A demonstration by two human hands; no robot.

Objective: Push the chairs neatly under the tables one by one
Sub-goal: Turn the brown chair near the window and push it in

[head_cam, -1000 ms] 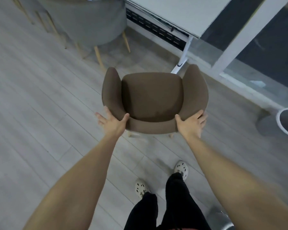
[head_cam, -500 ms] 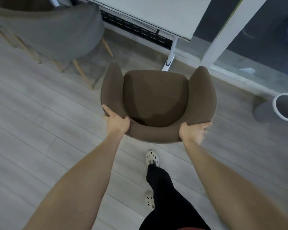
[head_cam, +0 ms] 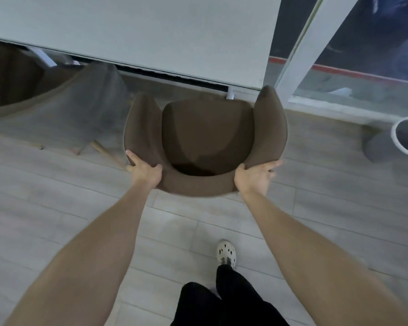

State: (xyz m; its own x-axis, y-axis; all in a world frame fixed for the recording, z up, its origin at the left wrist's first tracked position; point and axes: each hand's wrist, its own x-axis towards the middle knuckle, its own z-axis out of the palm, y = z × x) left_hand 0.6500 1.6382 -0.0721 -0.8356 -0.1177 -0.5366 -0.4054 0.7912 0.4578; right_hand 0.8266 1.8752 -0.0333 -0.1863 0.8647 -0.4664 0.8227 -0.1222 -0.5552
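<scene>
A brown upholstered armchair (head_cam: 206,135) stands in front of me, its curved backrest toward me and its armrest tips right at the near edge of the white table (head_cam: 151,31). My left hand (head_cam: 145,169) grips the backrest rim on the left. On the right side of that rim my right hand (head_cam: 254,176) holds on with fingers wrapped over it. The chair's legs are hidden beneath the seat.
A grey chair (head_cam: 64,107) with wooden legs sits part-way under the same table at the left. To the right, a white window frame post (head_cam: 299,48) meets the floor. A white-rimmed grey bin (head_cam: 396,142) stands at the far right. Light wood flooring lies around my feet.
The brown chair has moved forward with both hands on its backrest, from well short of the table up to its edge. I have stepped forward behind it.
</scene>
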